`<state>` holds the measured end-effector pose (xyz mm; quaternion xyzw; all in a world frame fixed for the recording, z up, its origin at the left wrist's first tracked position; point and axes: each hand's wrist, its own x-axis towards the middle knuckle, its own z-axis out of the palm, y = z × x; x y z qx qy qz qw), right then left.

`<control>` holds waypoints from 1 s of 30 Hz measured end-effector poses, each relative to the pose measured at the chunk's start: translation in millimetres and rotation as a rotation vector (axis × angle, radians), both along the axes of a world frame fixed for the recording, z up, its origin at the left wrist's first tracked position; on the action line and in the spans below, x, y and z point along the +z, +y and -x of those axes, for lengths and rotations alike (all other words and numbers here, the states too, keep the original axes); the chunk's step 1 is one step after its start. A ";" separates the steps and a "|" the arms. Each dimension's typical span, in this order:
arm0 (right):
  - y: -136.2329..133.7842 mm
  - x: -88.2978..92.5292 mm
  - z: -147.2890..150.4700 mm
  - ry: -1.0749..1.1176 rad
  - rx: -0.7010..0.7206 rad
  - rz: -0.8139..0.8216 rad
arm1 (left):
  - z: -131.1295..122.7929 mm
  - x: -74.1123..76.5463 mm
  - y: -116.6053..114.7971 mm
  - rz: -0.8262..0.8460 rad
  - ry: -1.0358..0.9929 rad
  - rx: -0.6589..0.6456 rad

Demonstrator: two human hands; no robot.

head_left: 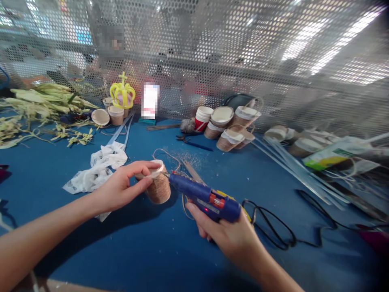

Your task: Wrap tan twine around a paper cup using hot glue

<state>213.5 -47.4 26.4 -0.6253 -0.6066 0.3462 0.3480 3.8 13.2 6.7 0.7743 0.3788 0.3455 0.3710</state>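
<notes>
My left hand (129, 182) grips a small twine-wrapped cup (159, 188) by its pale rim, fingers on top and thumb at the near side. The cup is tilted, just above or on the blue table. In my right hand (217, 227) is a blue hot glue gun (203, 196) with a small red light lit. Its nozzle points left and meets, or nearly meets, the cup just below the rim. A loose strand of twine (165, 153) curls behind the cup. Crumpled white lace (97, 168) lies to the left of it.
Several twine-wrapped cups (229, 140) stand at the back right, near pliers (194, 142). Clear glue sticks (291, 166) and a black cord (273, 227) lie rightward. Dried husks (45, 101), a yellow crown (122, 93) and a phone (150, 101) line the perforated metal screen (194, 52). Scissors (193, 170) lie behind the glue gun.
</notes>
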 end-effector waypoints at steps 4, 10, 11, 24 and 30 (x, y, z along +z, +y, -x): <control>-1.3 0.6 1.2 -0.021 -0.016 -0.006 | 0.5 0.8 -0.6 -0.010 0.006 -0.002; -1.2 -0.6 2.0 -0.032 -0.011 0.000 | 1.8 1.0 -0.7 -0.030 0.031 -0.016; -1.3 -0.4 2.2 -0.034 -0.005 -0.004 | 1.9 0.9 -0.5 -0.035 0.032 -0.018; -2.4 -2.5 3.3 0.017 0.031 -0.013 | 1.1 2.5 -0.8 -0.051 0.040 -0.013; -2.7 -1.2 4.3 0.017 0.034 0.000 | 1.0 3.5 -1.0 -0.060 0.050 -0.004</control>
